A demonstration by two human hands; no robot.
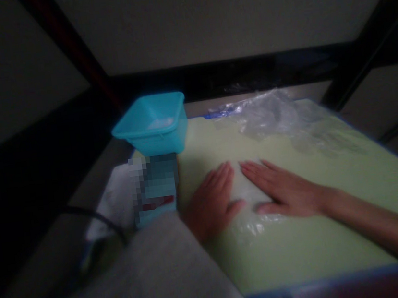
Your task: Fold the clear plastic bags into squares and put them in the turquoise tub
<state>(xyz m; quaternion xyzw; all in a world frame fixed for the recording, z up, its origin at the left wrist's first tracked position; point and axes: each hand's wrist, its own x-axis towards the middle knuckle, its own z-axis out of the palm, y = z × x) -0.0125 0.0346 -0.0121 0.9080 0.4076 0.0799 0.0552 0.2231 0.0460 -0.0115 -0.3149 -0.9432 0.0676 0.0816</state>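
Observation:
On a pale yellow-green table, a small clear plastic bag or sheet lies flat. My left hand rests on its left side, fingers stretched forward and thumb pointing right. From the right, my right hand lies flat on the other side of the plastic with its fingers extended. The thumbs are a short gap apart. Whether anything is inside the plastic is hard to tell, since the picture is dim and blurred.
A turquoise plastic basin stands at the back left, with something pale inside. In front of it lies a flat, partly pixelated item beside white cloth or paper. Crumpled clear plastic spreads over the back right. A dark cable curves at left.

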